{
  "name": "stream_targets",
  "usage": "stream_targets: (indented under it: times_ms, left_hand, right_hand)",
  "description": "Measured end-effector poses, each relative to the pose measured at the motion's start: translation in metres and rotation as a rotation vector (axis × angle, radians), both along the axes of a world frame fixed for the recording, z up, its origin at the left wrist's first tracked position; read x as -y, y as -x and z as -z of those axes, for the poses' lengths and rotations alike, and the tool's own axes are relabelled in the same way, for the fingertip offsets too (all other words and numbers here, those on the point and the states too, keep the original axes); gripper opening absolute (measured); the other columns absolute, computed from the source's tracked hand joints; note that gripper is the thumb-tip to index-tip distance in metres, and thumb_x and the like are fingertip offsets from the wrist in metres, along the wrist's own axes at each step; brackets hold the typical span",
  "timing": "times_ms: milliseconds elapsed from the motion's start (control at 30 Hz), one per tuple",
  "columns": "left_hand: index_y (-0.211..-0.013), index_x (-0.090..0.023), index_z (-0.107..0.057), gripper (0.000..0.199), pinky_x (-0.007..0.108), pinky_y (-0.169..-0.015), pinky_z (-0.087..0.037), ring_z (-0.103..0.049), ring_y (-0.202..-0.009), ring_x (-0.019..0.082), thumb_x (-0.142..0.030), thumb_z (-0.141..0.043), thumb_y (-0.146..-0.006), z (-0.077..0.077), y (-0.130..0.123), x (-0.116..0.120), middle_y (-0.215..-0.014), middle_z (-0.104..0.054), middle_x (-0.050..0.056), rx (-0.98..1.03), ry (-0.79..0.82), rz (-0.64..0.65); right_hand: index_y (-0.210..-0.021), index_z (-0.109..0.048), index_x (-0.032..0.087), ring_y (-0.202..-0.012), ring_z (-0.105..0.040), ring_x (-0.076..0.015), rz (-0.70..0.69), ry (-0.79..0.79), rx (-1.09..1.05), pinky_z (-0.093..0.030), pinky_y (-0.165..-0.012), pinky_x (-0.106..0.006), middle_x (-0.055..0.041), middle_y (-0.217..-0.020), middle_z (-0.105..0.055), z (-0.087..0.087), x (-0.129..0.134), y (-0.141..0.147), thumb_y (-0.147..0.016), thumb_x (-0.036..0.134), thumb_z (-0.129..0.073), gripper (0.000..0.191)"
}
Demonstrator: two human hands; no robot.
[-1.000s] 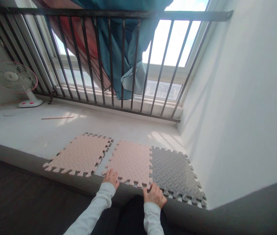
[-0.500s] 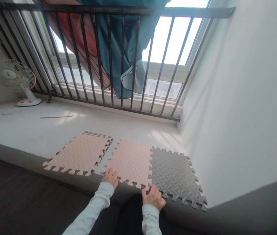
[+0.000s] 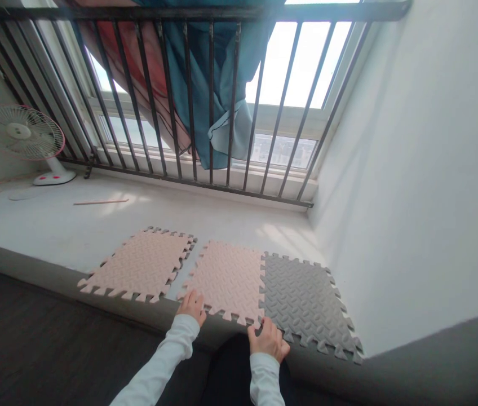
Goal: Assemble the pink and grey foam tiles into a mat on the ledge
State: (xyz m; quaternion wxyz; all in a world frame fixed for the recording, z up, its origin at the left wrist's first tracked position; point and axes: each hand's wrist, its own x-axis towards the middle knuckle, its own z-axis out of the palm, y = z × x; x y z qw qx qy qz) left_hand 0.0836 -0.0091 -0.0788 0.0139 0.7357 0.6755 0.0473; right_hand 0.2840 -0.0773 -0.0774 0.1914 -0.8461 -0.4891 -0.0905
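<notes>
My left hand (image 3: pixel 192 307) is at the near left corner of the middle pink foam mat tile (image 3: pixel 228 276), its fingers bent over the near edge. At the near end of the seam, my right hand (image 3: pixel 269 338) is closed on the edge of the grey foam mat tile (image 3: pixel 306 299), with the thumb by the pink tile's corner tab. The middle pink and grey tiles meet along a toothed seam. A second pink foam tile (image 3: pixel 141 262) lies to the left, apart from the middle one by a narrow gap. The undersides of both hands are hidden.
The tiles lie on a white ledge (image 3: pixel 53 225), their near teeth overhanging its edge. A fan (image 3: pixel 23 138) stands at the far left, and a thin stick (image 3: pixel 101 202) lies nearby. Behind are a dark railing (image 3: pixel 205 183) and curtain (image 3: pixel 197 84); a white wall (image 3: pixel 425 169) bounds the right.
The view has shifted slightly, so everything sits a little further right. Hands and tiles keep nearly the same places relative to each other.
</notes>
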Motion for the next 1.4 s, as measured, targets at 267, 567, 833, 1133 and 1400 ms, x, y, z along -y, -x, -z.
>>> stream_targets:
  times_ms: [267, 567, 833, 1133, 1400]
  left_hand:
    - [-0.1, -0.019, -0.059, 0.04, 0.039, -0.086, -0.034, -0.039, -0.107, 0.028, -0.021, -0.05, -0.06, 0.001, 0.003, 0.0, -0.116, -0.049, 0.011, 0.033, -0.075, -0.022]
    - [-0.098, -0.016, -0.06, 0.044, 0.037, -0.087, -0.031, -0.039, -0.101, 0.028, -0.025, -0.054, -0.056, 0.003, 0.008, 0.0, -0.111, -0.049, 0.012, 0.092, -0.126, -0.029]
    - [-0.094, -0.02, -0.061, 0.04, 0.037, -0.088, -0.031, -0.04, -0.1, 0.026, -0.025, -0.055, -0.055, 0.007, 0.009, 0.0, -0.111, -0.051, 0.008, 0.138, -0.164, -0.038]
    - [-0.098, -0.022, -0.058, 0.041, 0.04, -0.089, -0.031, -0.041, -0.105, 0.028, -0.031, -0.056, -0.058, -0.008, 0.008, 0.002, -0.116, -0.049, 0.009, 0.122, -0.055, -0.028]
    - [-0.105, -0.02, -0.055, 0.036, 0.031, -0.088, -0.036, -0.046, -0.104, 0.019, -0.029, -0.043, -0.072, -0.005, 0.048, -0.017, -0.111, -0.055, 0.007, 0.145, -0.053, 0.227]
  right_hand:
    - [-0.087, -0.058, 0.021, -0.073, -0.052, -0.0204, -0.019, -0.005, 0.024, -0.027, -0.064, -0.034, -0.0038, -0.075, -0.06, 0.002, -0.001, 0.0, -0.067, 0.032, -0.046, 0.026]
    - [-0.085, -0.06, 0.023, -0.072, -0.05, -0.019, -0.042, -0.053, 0.043, -0.026, -0.064, -0.033, -0.0029, -0.074, -0.058, 0.008, -0.001, -0.004, -0.066, 0.031, -0.047, 0.025]
    - [-0.086, -0.06, 0.023, -0.072, -0.049, -0.0191, -0.061, -0.065, 0.047, -0.025, -0.064, -0.033, -0.0031, -0.074, -0.057, 0.012, 0.0, -0.008, -0.067, 0.034, -0.045, 0.027]
    - [-0.094, -0.058, 0.021, -0.075, -0.049, -0.0195, -0.106, -0.017, 0.075, -0.028, -0.065, -0.034, -0.005, -0.08, -0.059, 0.009, 0.003, -0.011, -0.074, 0.037, -0.039, 0.031]
    - [-0.108, -0.053, 0.021, -0.1, -0.043, -0.0244, -0.141, 0.049, 0.108, -0.029, -0.081, -0.041, -0.0113, -0.116, -0.048, -0.014, -0.036, -0.06, -0.078, 0.04, -0.038, 0.038]
